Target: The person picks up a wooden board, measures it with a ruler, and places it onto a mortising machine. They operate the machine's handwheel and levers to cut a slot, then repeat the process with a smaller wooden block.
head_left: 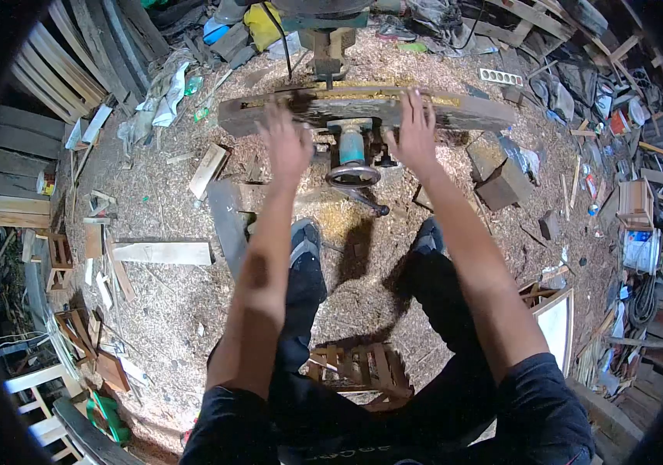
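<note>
A long, dark wooden beam lies crosswise in front of me, with sawdust along the slots in its top. My left hand is at the left part of the beam, fingers stretched out and slightly blurred over its near face. Farther right, my right hand reaches over the beam with straight fingers, its fingertips at the top edge. Above the beam's middle hangs the head of a drilling machine. Under it sits a teal machine support with a round handwheel and a crank handle.
Wood chips cover the ground. A wooden stool stands between my legs. Offcuts, such as a pale board and a wood block, lie around. A power strip is at the back right; stacked planks lean at the left.
</note>
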`<action>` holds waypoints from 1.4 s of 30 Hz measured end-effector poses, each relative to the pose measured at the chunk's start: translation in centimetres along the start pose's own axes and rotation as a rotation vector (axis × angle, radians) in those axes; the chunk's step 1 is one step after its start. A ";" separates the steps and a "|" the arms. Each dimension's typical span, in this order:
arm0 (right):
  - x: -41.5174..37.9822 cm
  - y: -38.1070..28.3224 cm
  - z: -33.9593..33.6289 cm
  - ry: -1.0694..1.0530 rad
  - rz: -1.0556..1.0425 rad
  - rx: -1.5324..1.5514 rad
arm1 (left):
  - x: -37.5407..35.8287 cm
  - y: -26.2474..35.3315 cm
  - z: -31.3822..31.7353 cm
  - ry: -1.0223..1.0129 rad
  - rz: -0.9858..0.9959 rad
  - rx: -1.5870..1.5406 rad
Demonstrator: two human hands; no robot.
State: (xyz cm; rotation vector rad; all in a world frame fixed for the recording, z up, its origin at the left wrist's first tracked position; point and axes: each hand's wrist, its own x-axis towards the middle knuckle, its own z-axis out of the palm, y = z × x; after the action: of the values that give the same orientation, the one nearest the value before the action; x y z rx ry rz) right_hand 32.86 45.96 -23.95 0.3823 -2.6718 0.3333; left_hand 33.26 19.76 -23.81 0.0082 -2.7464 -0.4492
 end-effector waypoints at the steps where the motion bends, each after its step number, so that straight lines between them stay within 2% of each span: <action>1: -0.9 -0.9 0.8 0.100 0.027 0.133 | -1.2 0.9 1.0 -0.003 0.024 -0.092; 3: -2.8 -2.8 3.0 0.194 0.208 0.363 | -3.5 4.5 1.0 0.026 -0.005 -0.461; 4: -3.3 -3.9 3.4 0.241 0.296 0.479 | -4.4 5.9 1.9 -0.053 -0.084 -0.552; 6: -4.5 -6.2 2.1 0.164 0.635 0.694 | -6.1 8.1 2.3 -0.208 -0.272 -0.471; 7: -4.6 -7.2 2.1 0.121 0.802 0.800 | -6.4 7.6 3.3 -0.166 -0.312 -0.524; 9: -4.8 -11.1 6.2 0.381 1.004 0.741 | -6.9 6.1 5.0 -0.089 -0.397 -0.628; 11: -5.5 -12.1 6.7 0.417 1.071 0.828 | -6.9 5.5 6.1 -0.103 -0.357 -0.574; 13: -7.0 -12.5 3.6 0.218 1.003 1.061 | -6.6 5.2 5.9 -0.148 -0.348 -0.528; 16: -7.2 -12.6 2.3 0.301 1.010 1.154 | -6.6 5.5 5.2 -0.205 -0.370 -0.518; 20: -8.8 -11.0 4.8 0.306 0.857 1.108 | -6.8 5.1 5.9 -0.114 -0.349 -0.619; 21: -9.3 -10.3 5.1 0.163 0.883 1.062 | -6.7 5.1 6.0 -0.089 -0.347 -0.669; 23: -9.3 -9.8 6.6 0.177 0.871 1.091 | -6.8 5.4 6.3 0.005 -0.353 -0.699; 26: -8.8 -9.1 7.9 0.173 0.877 1.175 | -6.7 5.6 5.1 -0.118 -0.441 -0.831; 28: -9.0 -8.7 7.9 0.156 0.816 1.219 | -7.0 5.5 5.5 -0.074 -0.416 -0.872; 29: -8.8 -8.9 8.1 0.218 0.852 1.216 | -7.0 5.4 5.6 -0.081 -0.402 -0.852; 30: -8.7 -8.9 8.3 0.193 0.842 1.175 | -7.0 5.2 5.7 -0.087 -0.387 -0.834; 32: -8.0 -8.9 7.7 0.147 0.814 1.091 | -8.1 2.8 10.1 -0.001 -0.503 -1.150; 33: -7.0 -9.9 7.0 0.242 0.692 0.836 | -8.4 1.8 11.6 0.046 -0.562 -1.313; 34: -5.8 -11.3 4.2 0.184 0.670 0.641 | -8.7 1.2 11.2 -0.032 -0.645 -1.521; 36: -5.2 -12.2 3.8 0.357 0.343 0.509 | -10.3 0.1 11.4 -0.051 -0.654 -1.352; 39: -4.9 -13.6 3.2 0.439 0.380 0.461 | -13.5 -3.8 18.7 -0.157 -0.562 -1.072; 42: -5.4 -13.1 4.0 0.390 0.525 0.605 | -10.0 -1.9 14.0 0.061 -0.535 -1.038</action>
State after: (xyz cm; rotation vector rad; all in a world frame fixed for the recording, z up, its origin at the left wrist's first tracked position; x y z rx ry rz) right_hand 40.22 33.71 -27.56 -0.2149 -2.1960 1.2436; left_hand 37.63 22.90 -40.26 0.4764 -2.0998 -1.8890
